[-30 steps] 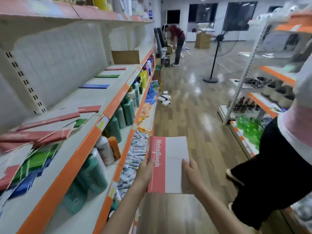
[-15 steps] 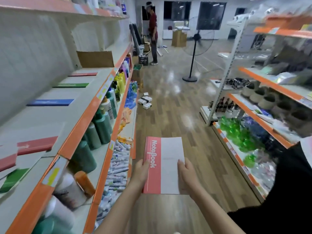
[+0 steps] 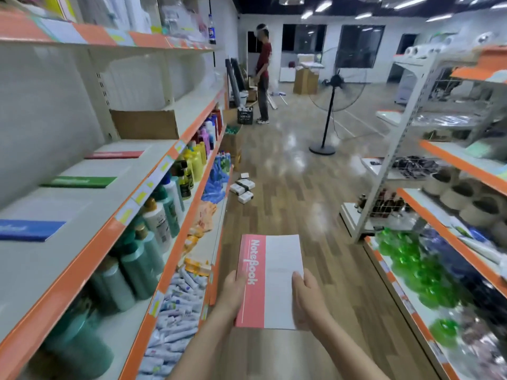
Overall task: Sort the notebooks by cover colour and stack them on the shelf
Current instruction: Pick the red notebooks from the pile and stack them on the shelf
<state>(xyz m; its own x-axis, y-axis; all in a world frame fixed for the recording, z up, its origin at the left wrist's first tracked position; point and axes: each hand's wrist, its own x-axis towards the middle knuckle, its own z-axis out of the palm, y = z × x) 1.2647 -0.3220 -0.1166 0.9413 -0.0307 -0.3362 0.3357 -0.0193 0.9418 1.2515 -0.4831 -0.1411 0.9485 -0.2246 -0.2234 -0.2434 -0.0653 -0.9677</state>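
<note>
Between our hands: red-spine notebook, held flat over the aisle.
We've got it by both side edges w/ left hand curled on the red spine, right hand gripping the white edge; it's not on the shelf yet. Going out along that shelf on our left: blue notebook, then green notebook, then red notebook furthest. Risk, we'd say: dropping ours on blue/green since they're closer, so colours get mixed. Also shelf's shallow, so a sloppy set-down near the front lip could slide off onto the bottles below.
</note>
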